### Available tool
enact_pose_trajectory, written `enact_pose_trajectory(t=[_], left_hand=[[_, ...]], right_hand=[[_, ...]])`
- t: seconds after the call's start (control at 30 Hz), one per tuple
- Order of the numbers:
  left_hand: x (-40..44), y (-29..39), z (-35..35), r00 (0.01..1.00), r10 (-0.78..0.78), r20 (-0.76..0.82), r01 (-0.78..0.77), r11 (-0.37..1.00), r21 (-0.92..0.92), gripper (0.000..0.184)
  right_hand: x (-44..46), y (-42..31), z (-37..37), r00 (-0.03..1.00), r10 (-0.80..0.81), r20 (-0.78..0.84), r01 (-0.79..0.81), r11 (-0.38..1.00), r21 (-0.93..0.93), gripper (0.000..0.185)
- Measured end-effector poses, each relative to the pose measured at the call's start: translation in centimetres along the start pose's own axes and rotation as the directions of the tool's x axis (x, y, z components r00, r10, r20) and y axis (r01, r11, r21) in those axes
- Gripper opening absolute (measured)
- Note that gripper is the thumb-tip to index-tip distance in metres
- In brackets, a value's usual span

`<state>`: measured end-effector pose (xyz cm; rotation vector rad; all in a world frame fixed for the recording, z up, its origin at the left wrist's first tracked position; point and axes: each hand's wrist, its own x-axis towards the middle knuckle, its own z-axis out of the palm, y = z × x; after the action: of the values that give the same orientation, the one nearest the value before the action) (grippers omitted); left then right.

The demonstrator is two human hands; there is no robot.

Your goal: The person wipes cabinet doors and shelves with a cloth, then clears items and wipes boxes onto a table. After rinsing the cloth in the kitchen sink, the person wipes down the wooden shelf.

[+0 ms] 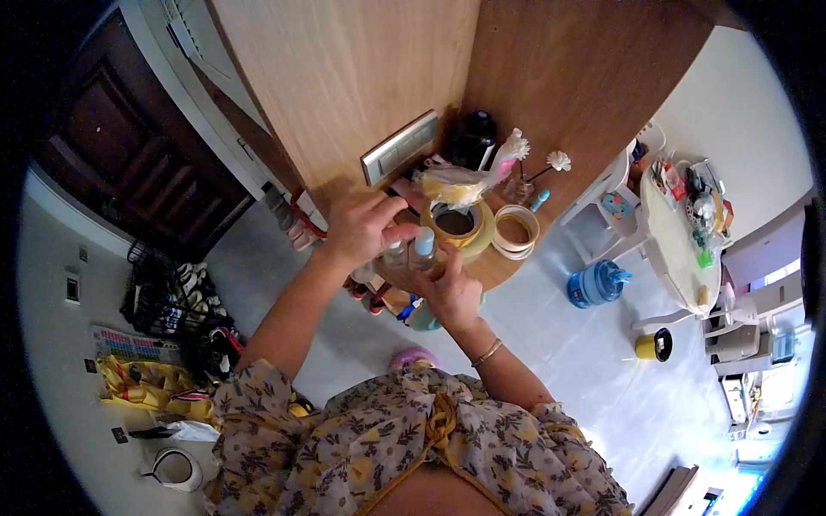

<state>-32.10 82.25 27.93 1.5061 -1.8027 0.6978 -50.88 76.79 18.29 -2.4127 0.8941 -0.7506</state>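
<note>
My left hand is closed at the near edge of a small wooden shelf, its fingers around the top of a small clear bottle. Beside it, a small clear bottle with a light blue cap stands upright, gripped low by the fingers of my right hand. My left thumb reaches close to the blue cap; whether they touch I cannot tell. Just behind the bottles lie a wide roll of tape and, to its right, a pale roll.
Behind the rolls are a plastic-wrapped yellow item, a black bottle and white flowers. A switch panel is on the wooden wall. On the floor at right stand a blue water jug and a yellow bin.
</note>
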Motion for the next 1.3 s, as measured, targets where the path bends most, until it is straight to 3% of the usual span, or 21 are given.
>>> enact_pose_trajectory(t=[0.1,0.17,0.2,0.27,0.3,0.33,0.43,0.53,0.77,0.83,0.93,0.97,1.03,1.3], left_hand=[[-0.3,-0.7,-1.5,0.993,-0.102,-0.059,0.104,0.994,0.029,0.032],[-0.9,-1.5,-2.0,0.977,-0.201,-0.078,0.207,0.975,0.083,0.026],[-1.0,-1.8,-2.1,0.975,-0.207,-0.079,0.213,0.973,0.088,0.026],[-1.1,-2.4,-2.3,0.989,-0.091,-0.115,0.114,0.971,0.211,0.025],[-1.2,-2.6,-2.2,0.989,-0.093,-0.113,0.115,0.970,0.212,0.025],[-1.3,-2.6,-1.8,0.991,-0.063,-0.120,0.089,0.971,0.220,0.026],[-1.1,-2.0,-0.7,0.993,-0.015,-0.121,0.044,0.970,0.238,0.026],[-1.7,-2.1,1.2,0.993,-0.024,-0.113,0.048,0.976,0.214,0.027],[-1.6,-2.6,2.1,0.974,-0.143,-0.177,0.158,0.985,0.075,0.021],[-1.8,-3.0,1.8,0.981,-0.133,-0.139,0.138,0.990,0.032,0.016],[-2.5,-2.9,1.4,0.980,-0.102,-0.168,0.113,0.992,0.052,0.021],[-2.8,-3.0,1.4,0.980,-0.102,-0.168,0.112,0.992,0.052,0.021],[-3.1,-3.2,1.5,0.978,-0.137,-0.154,0.136,0.991,-0.016,0.027],[-4.4,-1.8,1.4,0.944,-0.258,-0.207,0.240,0.965,-0.108,0.043]], right_hand=[[-1.1,0.6,0.6,0.996,0.068,-0.059,-0.061,0.992,0.111,0.050],[-1.9,1.2,1.1,0.981,-0.125,-0.145,0.149,0.974,0.169,0.035],[-2.1,0.5,0.9,0.982,-0.130,-0.139,0.153,0.973,0.172,0.035],[-2.5,-1.8,0.2,0.932,-0.357,-0.064,0.363,0.916,0.171,0.021],[-2.8,-2.4,1.1,0.920,-0.387,-0.064,0.391,0.890,0.236,0.022],[-2.9,-2.9,1.9,0.920,-0.386,-0.064,0.389,0.890,0.238,0.022],[-2.3,-4.4,3.3,0.920,-0.353,0.168,0.290,0.905,0.312,0.033],[-1.8,-4.9,4.8,0.910,-0.306,0.279,0.233,0.936,0.265,0.041],[-1.5,-5.6,6.5,0.947,-0.217,0.238,0.177,0.968,0.179,0.048],[-1.0,-5.6,6.2,0.918,-0.215,0.335,0.160,0.970,0.184,0.038],[-1.4,-5.2,5.6,0.900,-0.251,0.356,0.171,0.955,0.242,0.026],[-1.6,-4.7,5.9,0.900,-0.251,0.356,0.171,0.955,0.241,0.026],[-1.8,-4.1,6.4,0.834,-0.187,0.520,0.107,0.978,0.180,0.035],[-2.3,-4.4,4.1,0.829,-0.157,0.537,0.017,0.967,0.255,0.027]])
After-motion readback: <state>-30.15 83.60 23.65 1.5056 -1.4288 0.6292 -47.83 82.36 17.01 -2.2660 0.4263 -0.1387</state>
